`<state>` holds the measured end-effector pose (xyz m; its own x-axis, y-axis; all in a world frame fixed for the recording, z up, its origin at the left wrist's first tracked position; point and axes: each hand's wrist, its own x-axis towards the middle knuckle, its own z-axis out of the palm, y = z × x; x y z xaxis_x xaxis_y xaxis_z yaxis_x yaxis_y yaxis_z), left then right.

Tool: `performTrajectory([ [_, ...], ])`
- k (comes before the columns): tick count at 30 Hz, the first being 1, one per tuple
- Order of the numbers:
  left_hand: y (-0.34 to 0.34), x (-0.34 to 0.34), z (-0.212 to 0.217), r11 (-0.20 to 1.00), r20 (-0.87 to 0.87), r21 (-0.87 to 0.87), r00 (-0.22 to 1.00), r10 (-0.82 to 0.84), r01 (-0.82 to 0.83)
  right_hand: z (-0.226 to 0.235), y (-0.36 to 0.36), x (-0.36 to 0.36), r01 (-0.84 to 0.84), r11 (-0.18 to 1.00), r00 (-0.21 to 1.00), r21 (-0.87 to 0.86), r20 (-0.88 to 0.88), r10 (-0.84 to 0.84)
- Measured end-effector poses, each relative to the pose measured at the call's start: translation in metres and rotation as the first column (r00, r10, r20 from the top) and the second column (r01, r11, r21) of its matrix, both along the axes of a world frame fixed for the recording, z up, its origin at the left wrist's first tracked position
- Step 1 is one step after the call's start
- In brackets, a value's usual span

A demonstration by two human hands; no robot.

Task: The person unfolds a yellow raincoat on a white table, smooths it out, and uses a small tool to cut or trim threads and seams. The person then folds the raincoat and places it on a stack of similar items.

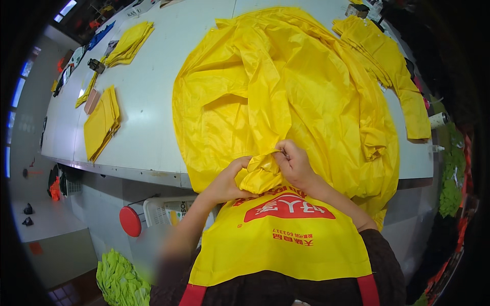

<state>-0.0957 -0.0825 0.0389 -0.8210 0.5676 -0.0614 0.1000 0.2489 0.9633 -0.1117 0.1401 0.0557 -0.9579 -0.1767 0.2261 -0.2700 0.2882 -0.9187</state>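
Note:
A large yellow garment (316, 97) of thin, shiny fabric, like a raincoat, is spread in folds over the table and hangs past its near edge. One sleeve (263, 107) runs down its middle toward me, ending in a bunched cuff (261, 173). Around the left side of that cuff my left hand (227, 181) is curled, thumb and fingers on the cloth. My right hand (296, 166) pinches the cuff's upper right edge between thumb and fingers. Whether a small tool is also between those fingers is too small to tell. The other sleeve end lies crumpled at the right.
The white table (148, 117) has folded yellow pieces (104, 122) at its left and more yellow garments (380, 56) at its right. Below its near edge are a red round stool (130, 221), a white crate (158, 210) and a lime-green cloth heap (120, 275). I wear a yellow apron (286, 260).

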Motion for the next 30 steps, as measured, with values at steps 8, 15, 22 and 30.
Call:
performTrajectory([
  [8, 0.032, -0.057, -0.006, 0.689, 0.073, 0.564, 0.858, 0.508, -0.456, 0.026, -0.033, 0.015, -0.112, 0.932, 0.974, -0.344, 0.148, 0.171],
  [15, 0.070, -0.046, 0.007, 0.684, 0.603, 0.307, 0.692, 0.397, -0.661, -0.019, 0.005, -0.048, 0.351, 0.936, 0.935, 0.008, 0.054, -0.351],
  [22, 0.022, -0.045, -0.025, 0.749, 0.050, 0.368, 0.816, 0.576, -0.551, 0.006, -0.031, 0.021, 0.202, 0.975, 0.975, -0.091, -0.079, -0.209],
  [30, 0.019, -0.005, -0.029, 0.932, 0.149, -0.003, 0.922, 0.358, -0.361, -0.022, 0.010, -0.016, 0.601, 0.787, 0.787, 0.140, -0.274, -0.552],
])
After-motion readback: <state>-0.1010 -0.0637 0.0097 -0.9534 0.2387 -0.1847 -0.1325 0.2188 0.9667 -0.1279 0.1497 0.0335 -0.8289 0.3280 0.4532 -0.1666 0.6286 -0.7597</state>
